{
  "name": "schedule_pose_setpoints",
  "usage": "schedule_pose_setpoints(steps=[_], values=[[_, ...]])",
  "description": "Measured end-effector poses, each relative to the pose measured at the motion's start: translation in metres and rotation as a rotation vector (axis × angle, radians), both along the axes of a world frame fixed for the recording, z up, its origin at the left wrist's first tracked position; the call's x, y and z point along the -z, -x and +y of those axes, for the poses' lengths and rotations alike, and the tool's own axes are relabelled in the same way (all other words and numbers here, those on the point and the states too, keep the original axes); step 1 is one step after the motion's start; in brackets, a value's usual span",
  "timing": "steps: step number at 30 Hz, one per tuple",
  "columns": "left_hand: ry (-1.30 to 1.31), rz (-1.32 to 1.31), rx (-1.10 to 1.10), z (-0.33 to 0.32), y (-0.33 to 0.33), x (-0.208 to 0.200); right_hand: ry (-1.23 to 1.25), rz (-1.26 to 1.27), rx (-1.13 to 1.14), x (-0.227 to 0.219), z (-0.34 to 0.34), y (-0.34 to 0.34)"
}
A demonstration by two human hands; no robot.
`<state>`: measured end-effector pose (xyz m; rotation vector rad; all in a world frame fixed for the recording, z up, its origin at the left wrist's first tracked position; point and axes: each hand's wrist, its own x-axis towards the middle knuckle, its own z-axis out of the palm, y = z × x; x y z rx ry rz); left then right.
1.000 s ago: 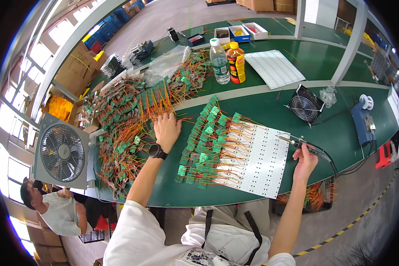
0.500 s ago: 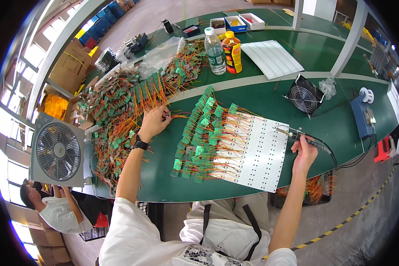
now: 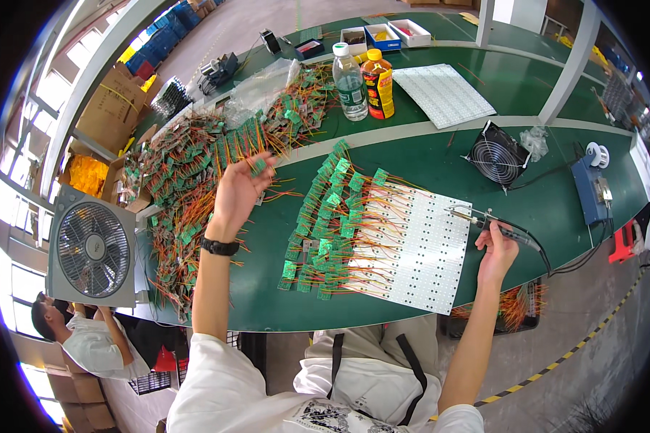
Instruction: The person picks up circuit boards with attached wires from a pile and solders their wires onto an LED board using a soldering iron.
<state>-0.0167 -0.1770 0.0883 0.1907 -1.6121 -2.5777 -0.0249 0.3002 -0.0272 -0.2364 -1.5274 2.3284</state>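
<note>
My left hand (image 3: 240, 193), palm turned up, is beside the heap of wired circuit boards (image 3: 184, 155). A small green circuit board (image 3: 258, 167) shows between its curled fingers, and red and yellow wires stick out beside the hand. My right hand (image 3: 497, 254) grips the handle of a soldering iron (image 3: 513, 234), whose metal tip points left over a white perforated panel (image 3: 430, 249). Rows of green boards (image 3: 321, 224) lie overlapping along the panel's left side, their wires reaching onto it.
A clear bottle (image 3: 350, 86) and an orange bottle (image 3: 378, 85) stand behind the panel, near another white sheet (image 3: 444, 95). At right are a small black fan (image 3: 497, 157) and a blue soldering station (image 3: 591, 189). A grey box fan (image 3: 94, 247) stands left; a person (image 3: 97, 339) sits beyond.
My left hand has drawn back slightly from the loose wires and turned palm up, showing a green board at its fingers. My right hand with the soldering iron has barely moved.
</note>
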Motion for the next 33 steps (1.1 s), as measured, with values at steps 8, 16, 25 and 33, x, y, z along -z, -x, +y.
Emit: schedule_pose_setpoints(steps=[8,16,25,33], values=[[0.426,-0.144,0.264,0.047,-0.028,0.005,-0.027,0.014,-0.015,0.001,-0.002,0.002],[0.667,0.022,0.510,0.084,-0.012,0.022,-0.029,0.006,-0.014,0.001,-0.001,0.001],[1.155,0.511,0.271,0.163,0.064,0.018,-0.015,-0.011,0.036,-0.004,-0.001,0.000],[0.683,0.387,0.490,0.198,0.103,0.057,0.005,-0.001,0.087,0.001,-0.003,0.004]])
